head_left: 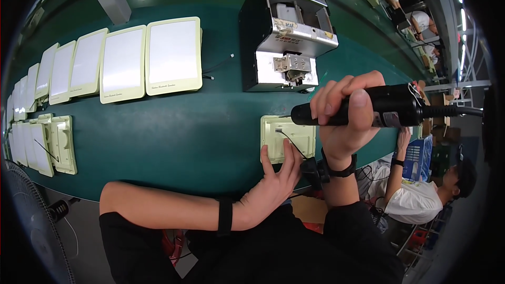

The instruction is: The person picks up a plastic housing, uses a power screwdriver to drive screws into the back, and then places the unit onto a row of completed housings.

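Note:
A pale green plastic housing point(306, 142) lies on the green bench in front of me, its inner side facing up. A thin black wire point(295, 146) runs from a small part inside it. My left hand point(274, 183) reaches over the housing's near edge, its fingers spread and touching it beside the wire; its thumb is hidden. My right hand point(344, 113) is wrapped round a black electric screwdriver point(386, 104) with a cord at its back end. The screwdriver lies nearly level, with its tip over the housing's far edge.
A black and silver machine point(286, 37) stands beyond the housing. Rows of pale green framed white panels point(174, 58) line the left, with loose wires point(218, 68) beside them. At the lower left is a fan point(31, 221). A co-worker point(418, 200) sits to the right.

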`<action>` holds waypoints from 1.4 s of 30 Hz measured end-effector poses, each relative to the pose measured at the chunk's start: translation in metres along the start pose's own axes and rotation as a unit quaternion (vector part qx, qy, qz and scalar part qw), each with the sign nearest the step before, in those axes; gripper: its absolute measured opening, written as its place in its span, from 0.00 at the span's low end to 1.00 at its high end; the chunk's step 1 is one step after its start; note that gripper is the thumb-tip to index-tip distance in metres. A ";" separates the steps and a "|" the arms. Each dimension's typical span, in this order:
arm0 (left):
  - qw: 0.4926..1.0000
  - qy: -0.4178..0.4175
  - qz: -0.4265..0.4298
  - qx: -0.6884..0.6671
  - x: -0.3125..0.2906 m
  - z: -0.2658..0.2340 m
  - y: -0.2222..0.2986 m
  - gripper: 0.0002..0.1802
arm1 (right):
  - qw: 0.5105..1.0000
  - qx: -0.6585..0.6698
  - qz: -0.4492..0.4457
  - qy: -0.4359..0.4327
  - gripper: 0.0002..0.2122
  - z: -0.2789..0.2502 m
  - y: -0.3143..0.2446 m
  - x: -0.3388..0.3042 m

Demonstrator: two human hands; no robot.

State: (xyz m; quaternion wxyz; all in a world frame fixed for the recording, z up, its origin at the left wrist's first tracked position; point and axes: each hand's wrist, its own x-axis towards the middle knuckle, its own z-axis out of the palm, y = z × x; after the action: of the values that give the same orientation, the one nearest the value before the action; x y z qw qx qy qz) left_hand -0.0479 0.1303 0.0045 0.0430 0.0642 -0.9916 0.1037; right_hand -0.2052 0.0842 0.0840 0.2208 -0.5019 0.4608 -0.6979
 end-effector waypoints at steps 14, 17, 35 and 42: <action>0.996 0.052 -0.071 0.028 0.011 -0.004 -0.019 0.20 | 0.993 0.030 -0.095 0.068 0.08 0.019 -0.030 0.061; 0.996 0.056 -0.064 0.017 0.012 -0.006 -0.024 0.19 | 0.993 0.034 -0.081 0.073 0.08 0.014 -0.032 0.046; 0.998 0.032 -0.047 0.018 0.020 -0.017 -0.026 0.19 | 0.990 -0.074 -0.039 0.114 0.08 -0.016 -0.006 0.020; 0.999 0.024 -0.043 0.021 0.020 -0.016 -0.026 0.20 | 0.990 0.042 -0.074 0.112 0.07 -0.019 -0.003 0.021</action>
State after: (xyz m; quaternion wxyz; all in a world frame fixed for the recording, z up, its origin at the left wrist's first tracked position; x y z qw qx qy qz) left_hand -0.0627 0.1060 0.0274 0.0694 0.1047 -0.9843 0.1244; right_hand -0.2300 0.0772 0.0961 0.1363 -0.4433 0.4148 -0.7829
